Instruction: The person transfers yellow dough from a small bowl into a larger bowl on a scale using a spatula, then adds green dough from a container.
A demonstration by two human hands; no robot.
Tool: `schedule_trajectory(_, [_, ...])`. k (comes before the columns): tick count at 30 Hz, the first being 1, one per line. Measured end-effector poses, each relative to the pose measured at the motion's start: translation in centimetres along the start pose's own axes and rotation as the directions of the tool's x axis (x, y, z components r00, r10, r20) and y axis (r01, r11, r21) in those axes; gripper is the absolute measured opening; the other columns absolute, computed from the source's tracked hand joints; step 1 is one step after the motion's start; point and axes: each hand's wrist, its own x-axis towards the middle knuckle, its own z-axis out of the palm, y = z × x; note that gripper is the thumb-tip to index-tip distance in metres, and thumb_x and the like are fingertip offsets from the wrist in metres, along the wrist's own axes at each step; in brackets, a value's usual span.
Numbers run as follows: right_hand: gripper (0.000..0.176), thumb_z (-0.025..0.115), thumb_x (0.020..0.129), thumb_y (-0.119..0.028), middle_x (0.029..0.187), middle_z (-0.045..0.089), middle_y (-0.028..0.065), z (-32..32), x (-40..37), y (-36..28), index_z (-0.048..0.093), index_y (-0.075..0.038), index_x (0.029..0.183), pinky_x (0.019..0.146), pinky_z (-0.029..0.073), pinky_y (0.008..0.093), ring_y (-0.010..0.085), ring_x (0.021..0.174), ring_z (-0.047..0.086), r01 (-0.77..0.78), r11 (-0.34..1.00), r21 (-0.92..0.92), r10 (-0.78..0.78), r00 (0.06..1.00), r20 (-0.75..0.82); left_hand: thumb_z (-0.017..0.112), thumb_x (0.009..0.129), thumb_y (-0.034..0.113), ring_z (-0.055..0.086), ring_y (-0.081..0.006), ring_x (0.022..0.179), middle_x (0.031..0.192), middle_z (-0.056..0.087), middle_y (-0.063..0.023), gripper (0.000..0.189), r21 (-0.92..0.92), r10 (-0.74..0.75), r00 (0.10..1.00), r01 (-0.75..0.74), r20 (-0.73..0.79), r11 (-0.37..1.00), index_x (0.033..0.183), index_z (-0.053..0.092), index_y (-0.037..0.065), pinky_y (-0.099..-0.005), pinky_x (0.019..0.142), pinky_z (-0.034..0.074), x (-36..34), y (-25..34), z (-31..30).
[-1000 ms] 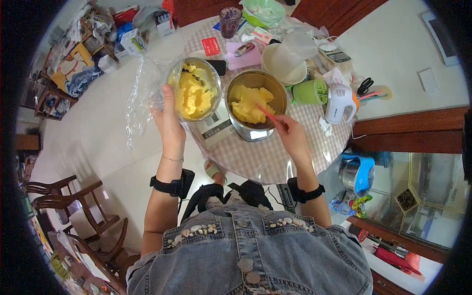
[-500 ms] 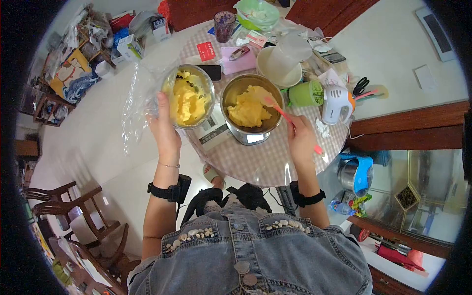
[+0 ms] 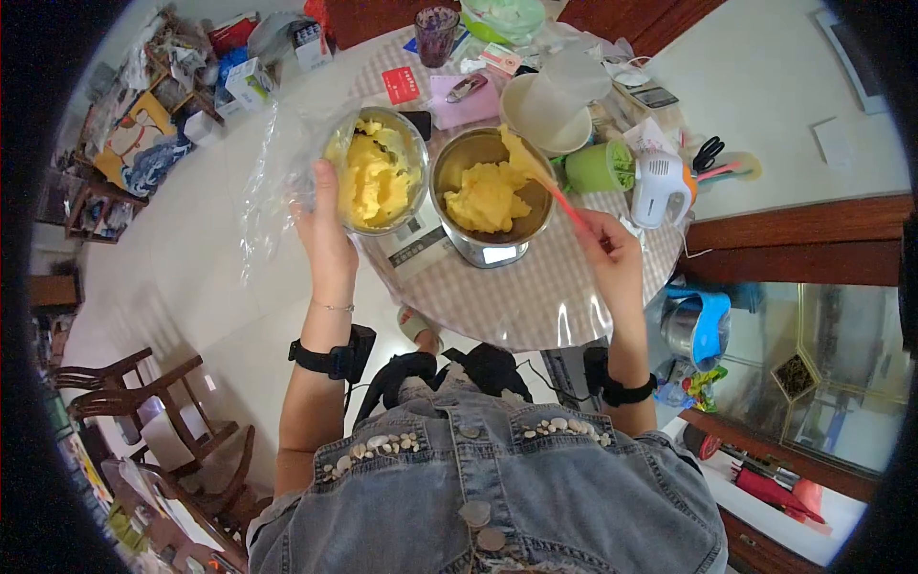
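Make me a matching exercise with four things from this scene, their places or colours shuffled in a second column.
1. Spatula
2. Hand mixer
3. Scale
4. Small card

A. Under the steel bowl
B. Red, by the pink sheet
C. In the right hand
D. White and orange

Pairs: 1-C, 2-D, 3-A, 4-B

I count two round silvery metal bowls (image 3: 416,148), two soft yellow creamy heaps (image 3: 486,199), one spatula with a pinkish-red handle (image 3: 564,196) and one flat-topped kitchen scale (image 3: 497,255) before me. I also see one round cream-coloured bowl (image 3: 517,113), one white-and-orange hand mixer (image 3: 658,188), one purple patterned drinking glass (image 3: 436,40), one small rectangular red card (image 3: 401,85) and two black wristbands (image 3: 328,360) on me.
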Motion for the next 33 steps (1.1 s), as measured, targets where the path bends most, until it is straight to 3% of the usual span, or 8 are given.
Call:
schedule_trajectory(5, [0.021,0.060,0.087,-0.005,0.082,0.062,0.0027,-0.3,-0.7,-4.9,0.064,0.001,0.107,0.063,0.042,0.0220,0.0072,0.069,0.052,-0.054,0.988,0.146,0.031,0.988,0.154,0.070,0.080,0.048,0.042,-0.0245,0.122,0.132,0.041,-0.0192,0.092,0.056,-0.039,0.999,0.039,-0.001,0.998,0.135,0.025,-0.010,-0.0348,0.103,0.033,-0.1,-0.6,-0.3])
schedule_trajectory(8, [0.022,0.061,0.087,-0.007,0.082,0.064,0.0061,0.3,-0.9,-6.5,0.064,0.001,0.108,0.063,0.043,0.0232,0.0092,0.070,0.055,-0.080,0.992,0.097,0.051,0.962,0.267,0.070,0.079,0.050,0.042,-0.0241,0.121,0.131,0.041,-0.0193,0.094,0.100,-0.023,0.999,0.020,0.024,0.995,0.135,0.024,-0.011,-0.0343,0.103,0.034,-0.1,-1.1,-0.5])
schedule_trajectory(10, [0.025,0.058,0.089,-0.007,0.080,0.064,0.0039,0.9,-1.0,-7.6,0.064,0.000,0.112,0.057,0.043,0.0225,0.0063,0.067,0.053,0.058,0.997,-0.060,-0.037,0.952,0.305,0.070,0.080,0.049,0.042,-0.0243,0.120,0.131,0.041,-0.0194,0.094,0.083,-0.081,0.996,0.077,0.048,0.994,0.134,0.024,-0.012,-0.0343,0.102,0.034,-0.4,-1.0,-0.3])
schedule_trajectory(11, [0.021,0.060,0.088,-0.014,0.085,0.066,0.0171,1.1,-1.0,-8.8,0.065,-0.005,0.106,0.058,0.047,0.0327,0.0262,0.065,0.063,0.096,0.972,-0.216,-0.026,0.952,0.305,0.069,0.080,0.048,0.043,-0.0241,0.119,0.132,0.041,-0.0198,0.093,0.072,-0.063,0.997,0.060,0.050,0.996,0.135,0.024,-0.011,-0.0342,0.101,0.035,-0.6,-0.8,0.1])
schedule_trajectory(14, [0.020,0.059,0.088,-0.016,0.086,0.066,0.0171,1.8,-0.8,-9.2,0.066,-0.007,0.104,0.059,0.048,0.0378,0.0330,0.070,0.063,0.298,0.914,-0.275,-0.226,0.938,0.265,0.066,0.084,0.046,0.048,-0.0214,0.117,0.127,0.046,-0.0176,0.081,0.098,-0.054,0.997,0.049,0.050,0.994,0.130,0.032,-0.010,-0.0350,0.097,0.041,-0.7,-0.7,0.1])
schedule_trajectory(24, [0.019,0.059,0.087,-0.019,0.087,0.066,0.0126,1.6,-0.5,-10.5,0.067,-0.009,0.101,0.060,0.048,0.0397,0.0330,0.073,0.063,0.309,0.893,-0.328,-0.186,0.915,0.357,0.069,0.082,0.044,0.045,-0.0229,0.117,0.129,0.044,-0.0174,0.084,0.072,-0.107,0.994,0.106,0.005,0.992,0.133,0.030,-0.010,-0.0327,0.098,0.039,-1.3,0.5,-0.1])
schedule_trajectory(30, [0.020,0.059,0.086,-0.022,0.083,0.065,0.0104,3.1,-0.4,-10.3,0.067,-0.013,0.102,0.059,0.048,0.0394,0.0308,0.069,0.063,0.396,0.832,-0.390,-0.272,0.902,0.335,0.070,0.081,0.044,0.052,-0.0239,0.111,0.128,0.044,-0.0195,0.088,-0.009,-0.208,0.964,0.213,0.167,0.977,0.133,0.026,-0.011,-0.0340,0.093,0.045,-1.2,0.2,-0.4])
schedule_trajectory(33, [0.021,0.064,0.083,-0.014,0.080,0.066,0.0112,3.7,-0.7,-10.3,0.068,-0.008,0.103,0.059,0.048,0.0304,0.0253,0.067,0.064,0.469,0.768,-0.436,-0.322,0.872,0.369,0.070,0.081,0.044,0.051,-0.0244,0.113,0.128,0.044,-0.0191,0.088,-0.046,-0.215,0.956,0.228,0.202,0.972,0.134,0.025,-0.009,-0.0347,0.094,0.045,-1.5,0.2,-0.1])
